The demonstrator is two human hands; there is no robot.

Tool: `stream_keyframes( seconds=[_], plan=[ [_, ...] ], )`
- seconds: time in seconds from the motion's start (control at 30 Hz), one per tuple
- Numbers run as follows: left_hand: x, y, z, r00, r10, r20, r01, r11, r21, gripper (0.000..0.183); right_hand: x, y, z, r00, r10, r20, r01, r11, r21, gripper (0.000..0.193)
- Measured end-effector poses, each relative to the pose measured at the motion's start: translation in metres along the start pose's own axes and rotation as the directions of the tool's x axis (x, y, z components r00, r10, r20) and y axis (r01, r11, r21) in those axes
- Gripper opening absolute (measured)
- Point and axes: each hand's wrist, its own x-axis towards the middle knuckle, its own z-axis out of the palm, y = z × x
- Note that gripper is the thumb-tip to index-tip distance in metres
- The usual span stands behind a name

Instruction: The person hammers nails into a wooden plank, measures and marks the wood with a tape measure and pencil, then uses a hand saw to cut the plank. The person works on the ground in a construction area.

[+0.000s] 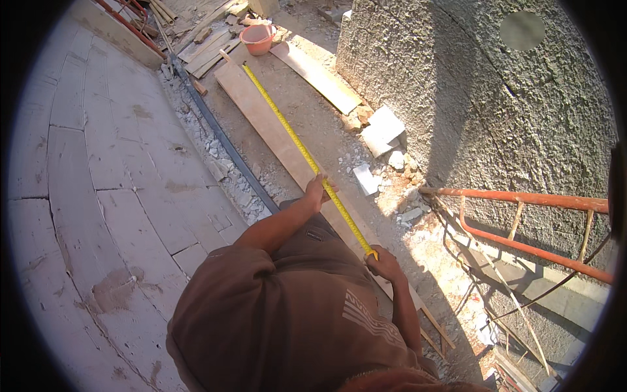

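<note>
A yellow tape measure (283, 122) is drawn out along a long, flat wooden board (255, 111) that runs from the upper left toward my body. Its far end reaches close to the board's far end. My left hand (316, 193) is closed around the blade partway along, fingers wrapped at its edge. Nearer to me, my right hand (385, 264) grips the near end of the tape; the case, if it is there, is hidden in the fist. Below my hands, my body covers part of the board.
A pale block wall (130, 176) rises on the left, with a dark pipe (222, 134) along its foot. A rough concrete wall (470, 85) stands right. An orange bucket (257, 40), another board (317, 77), white block pieces (383, 129) and a rusty red metal frame (522, 196) lie around.
</note>
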Motion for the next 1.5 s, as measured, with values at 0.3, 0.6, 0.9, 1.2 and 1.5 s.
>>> stream_keyframes(
  seconds=[0.3, 0.6, 0.9, 1.2, 1.5],
  plan=[
    [0.054, 0.037, -0.026, 0.972, 0.131, -0.196, -0.148, 0.986, -0.079, 0.035, 0.074, -0.074, 0.019, 0.997, -0.08, 0.014, 0.081, 0.996, -0.048, 0.064],
    [0.144, 0.208, -0.121, 0.945, 0.182, -0.273, -0.172, 0.983, 0.062, 0.038, -0.076, 0.04, -0.012, 0.952, 0.301, 0.045, -0.3, 0.953, -0.035, 0.054],
    [0.169, 0.155, -0.227, 0.896, 0.4, -0.194, -0.186, 0.733, 0.655, 0.063, 0.097, -0.072, 0.017, 0.994, 0.011, -0.107, -0.028, 0.986, -0.161, 0.04],
    [0.071, 0.097, -0.328, 0.967, 0.122, -0.226, 0.103, 0.622, 0.776, 0.058, 0.193, -0.093, 0.042, 0.987, 0.157, 0.028, -0.156, 0.986, -0.052, 0.04],
    [0.085, 0.119, -0.321, 0.967, 0.227, -0.119, -0.05, 0.622, 0.782, 0.06, 0.211, -0.087, 0.05, 0.996, 0.087, 0.031, -0.085, 0.995, -0.052, 0.042]
  ],
)
